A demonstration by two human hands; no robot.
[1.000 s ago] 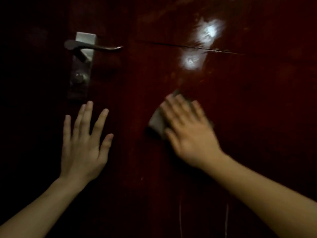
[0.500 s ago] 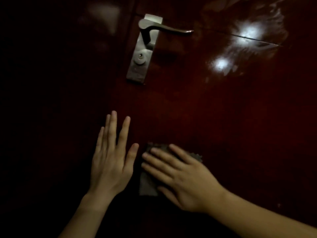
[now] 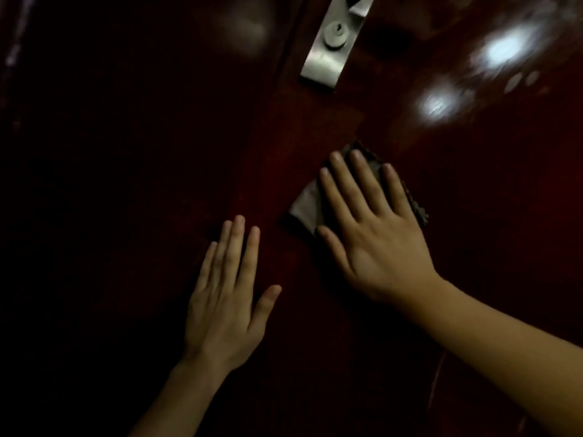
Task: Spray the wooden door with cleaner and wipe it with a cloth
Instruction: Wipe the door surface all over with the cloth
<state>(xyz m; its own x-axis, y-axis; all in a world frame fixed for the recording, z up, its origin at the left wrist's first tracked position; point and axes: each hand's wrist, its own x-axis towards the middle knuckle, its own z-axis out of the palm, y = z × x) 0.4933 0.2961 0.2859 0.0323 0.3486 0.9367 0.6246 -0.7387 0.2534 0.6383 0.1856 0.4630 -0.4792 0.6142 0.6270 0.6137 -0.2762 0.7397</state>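
The dark reddish wooden door (image 3: pixel 473 216) fills the view, glossy with bright light reflections at the upper right. My right hand (image 3: pixel 375 234) lies flat with spread fingers on a folded grey cloth (image 3: pixel 307 206), pressing it against the door below the lock plate. Only the cloth's left part and a frayed right edge show past the hand. My left hand (image 3: pixel 225 298) rests flat and bare on the door, down and to the left of the cloth, fingers apart. No spray bottle is in view.
A silver metal lock plate (image 3: pixel 331 48) with a keyhole sits at the top centre; the lever is cut off by the frame edge. The left part of the view is too dark to make out.
The view has dropped, so the lock plate sits higher in frame. My right hand has slid the cloth up and to the right, away from my left hand.
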